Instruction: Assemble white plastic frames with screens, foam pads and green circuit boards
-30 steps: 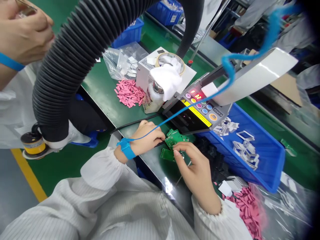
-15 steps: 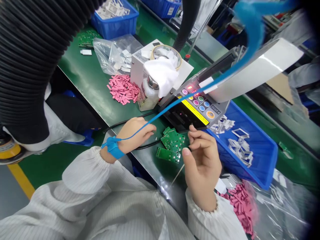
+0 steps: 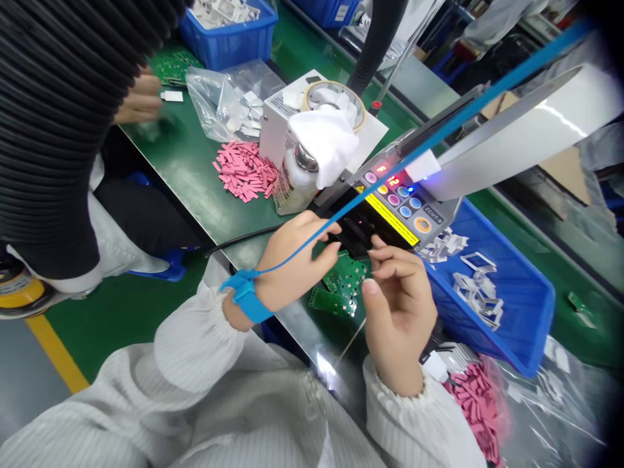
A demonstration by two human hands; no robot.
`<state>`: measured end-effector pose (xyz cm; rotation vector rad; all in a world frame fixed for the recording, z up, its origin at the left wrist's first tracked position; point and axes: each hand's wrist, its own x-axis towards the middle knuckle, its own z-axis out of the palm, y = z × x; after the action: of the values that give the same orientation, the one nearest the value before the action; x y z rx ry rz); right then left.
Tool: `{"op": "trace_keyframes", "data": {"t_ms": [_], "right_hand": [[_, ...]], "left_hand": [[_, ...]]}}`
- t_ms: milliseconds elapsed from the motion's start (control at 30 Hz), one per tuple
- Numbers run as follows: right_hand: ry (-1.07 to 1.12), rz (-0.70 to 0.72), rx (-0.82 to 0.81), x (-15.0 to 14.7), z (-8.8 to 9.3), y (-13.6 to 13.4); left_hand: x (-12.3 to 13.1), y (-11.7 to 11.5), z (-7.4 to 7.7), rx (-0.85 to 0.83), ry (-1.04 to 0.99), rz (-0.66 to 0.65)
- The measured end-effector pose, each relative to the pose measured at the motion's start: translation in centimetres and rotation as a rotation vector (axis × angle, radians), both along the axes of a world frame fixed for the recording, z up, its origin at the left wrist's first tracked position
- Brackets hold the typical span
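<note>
Head: left hand (image 3: pixel 292 263), right hand (image 3: pixel 398 305) fingers touch dispenser (image 3: pixel 396 209).

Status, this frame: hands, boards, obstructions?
Left hand and right hand both at tape dispenser mouth, grips unclear. Green circuit boards flat on the bench beneath. Blue strap cord crosses the left hand.

Green bench (image 3: pixel 195 182): PCBs (image 3: pixel 341 286) lie below & btwn left hand (image 3: pixel 297 260) & right hand (image 3: pixel 400 312); tape dispenser (image 3: pixel 394 211) just beyond both; pink strips (image 3: pixel 246 170) + clear bag (image 3: pixel 227 104) beyond left hand; blue tray (image 3: pixel 521 292) right of right hand.
</note>
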<state>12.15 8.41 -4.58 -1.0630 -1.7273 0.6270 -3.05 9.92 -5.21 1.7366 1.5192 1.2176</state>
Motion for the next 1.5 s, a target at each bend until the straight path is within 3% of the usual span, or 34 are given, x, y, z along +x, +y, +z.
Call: {"op": "trace_keyframes", "data": {"t_ms": [167,367,667,1000,1200,1500], "right_hand": [[-0.057,0.048,0.016,0.7,0.1,0.3],[-0.051,0.113,-0.081,2.4,0.5,-1.1],[-0.087,0.065,-0.022,4.5,1.8,-3.2],[-0.107,0.019,0.074,4.0,2.8,-2.6],[-0.322,-0.122,0.196,3.6,3.4,-0.9],[-0.551,-0.181,0.245,3.2,3.3,1.3]], "left_hand": [[2.4,1.4,-0.2,0.064,-0.167,0.117],[4.2,1.8,-0.5,0.053,-0.233,0.128],[6.7,1.1,-0.5,0.022,-0.132,0.343],[7.1,1.4,0.1,-0.068,-0.194,0.366],[7.4,1.3,0.2,-0.106,-0.256,0.323],[7.8,1.1,-0.6,-0.094,-0.34,0.317]]}}
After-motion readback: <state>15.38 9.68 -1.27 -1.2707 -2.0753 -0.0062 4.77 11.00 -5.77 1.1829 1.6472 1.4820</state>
